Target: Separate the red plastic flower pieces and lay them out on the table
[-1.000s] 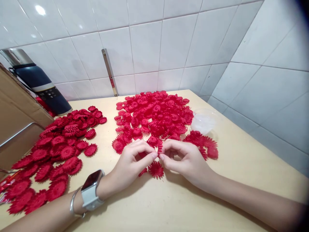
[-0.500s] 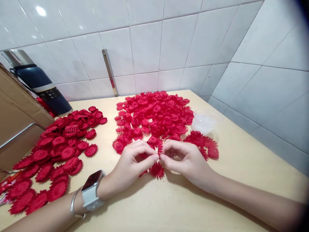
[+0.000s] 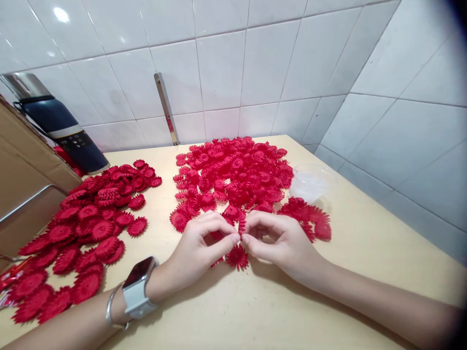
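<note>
My left hand [image 3: 204, 243], with a watch and a bangle on its wrist, pinches a small red petalled piece [image 3: 241, 222] at the middle of the table. From the other side my right hand [image 3: 279, 238] pinches the same piece, its fingertips nearly touching those of the left. Just below the fingertips, a red flower-shaped piece [image 3: 237, 257] lies on the table. Behind both hands spreads a large heap of red flower pieces [image 3: 251, 167]. The fingers partly hide the held piece.
At the left is another pile of thicker red flower pieces [image 3: 98, 209]. A dark blue bottle [image 3: 62, 121] leans beside a cardboard box [image 3: 29, 150]. Clear plastic [image 3: 310, 184] lies right of the heap on the pale table [image 3: 365, 233]. Tiled walls stand behind and at the right.
</note>
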Demonstrator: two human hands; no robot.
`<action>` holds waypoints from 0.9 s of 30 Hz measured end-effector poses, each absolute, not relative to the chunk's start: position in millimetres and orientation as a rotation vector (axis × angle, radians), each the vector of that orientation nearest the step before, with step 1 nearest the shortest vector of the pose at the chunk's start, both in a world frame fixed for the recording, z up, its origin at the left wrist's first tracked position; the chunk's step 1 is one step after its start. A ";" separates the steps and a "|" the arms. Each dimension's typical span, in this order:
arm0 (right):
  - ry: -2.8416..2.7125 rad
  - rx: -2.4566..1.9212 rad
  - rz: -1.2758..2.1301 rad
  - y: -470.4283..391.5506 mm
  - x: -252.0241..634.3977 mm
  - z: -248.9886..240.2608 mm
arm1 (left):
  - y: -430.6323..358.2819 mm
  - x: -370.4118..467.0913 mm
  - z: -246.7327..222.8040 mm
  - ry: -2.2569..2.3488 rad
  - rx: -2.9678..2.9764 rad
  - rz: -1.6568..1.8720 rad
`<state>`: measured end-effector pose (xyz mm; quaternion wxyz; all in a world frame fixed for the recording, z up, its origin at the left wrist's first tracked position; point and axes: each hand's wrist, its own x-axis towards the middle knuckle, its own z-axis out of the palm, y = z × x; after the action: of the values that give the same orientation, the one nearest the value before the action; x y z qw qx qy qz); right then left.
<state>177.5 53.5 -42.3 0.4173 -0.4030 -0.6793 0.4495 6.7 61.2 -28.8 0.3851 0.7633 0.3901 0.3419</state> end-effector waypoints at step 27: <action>-1.839 -0.998 0.879 50.8 177.2 -42.5 | 59.2 7.2 -28.2 1.017 1.949 0.850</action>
<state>177.2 50.8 -42.5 0.4223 -0.3987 -0.7344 0.3511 7.2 59.2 -28.2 0.3821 0.7642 0.3987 0.3333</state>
